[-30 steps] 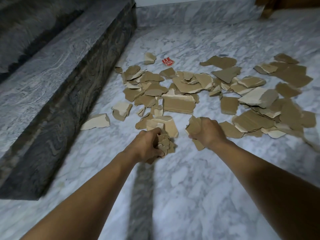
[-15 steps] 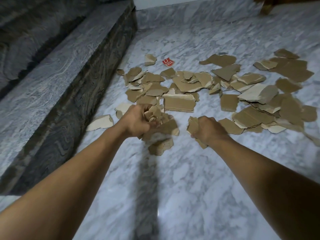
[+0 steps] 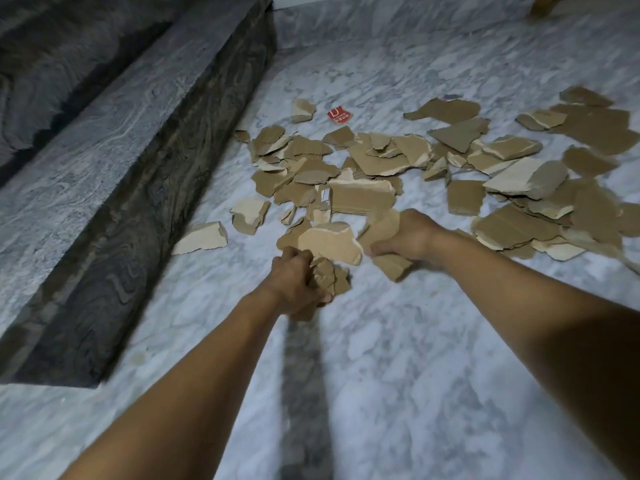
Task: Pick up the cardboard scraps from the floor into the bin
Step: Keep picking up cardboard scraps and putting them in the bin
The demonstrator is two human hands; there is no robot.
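Note:
Several torn brown cardboard scraps point(image 3: 374, 161) lie scattered over the white marble floor point(image 3: 398, 358), spreading from the centre to the right edge. My left hand point(image 3: 294, 282) is closed around a bunch of small scraps point(image 3: 329, 275) just above the floor, at the near edge of the pile. My right hand point(image 3: 405, 237) grips two or three larger scraps point(image 3: 384, 233), one hanging below the fist. A pale scrap point(image 3: 329, 242) lies between the two hands. No bin is in view.
A dark grey stone step point(image 3: 114, 188) runs along the left, with another step behind it. A lone pale scrap point(image 3: 201, 237) lies near the step's foot. A small red label point(image 3: 339, 116) lies beyond the pile. The marble wall base point(image 3: 398, 19) closes the far side.
My left hand reached forward into the pile, then drew back toward me with its bunch of scraps. My right hand moved slightly forward and right, still holding its pieces.

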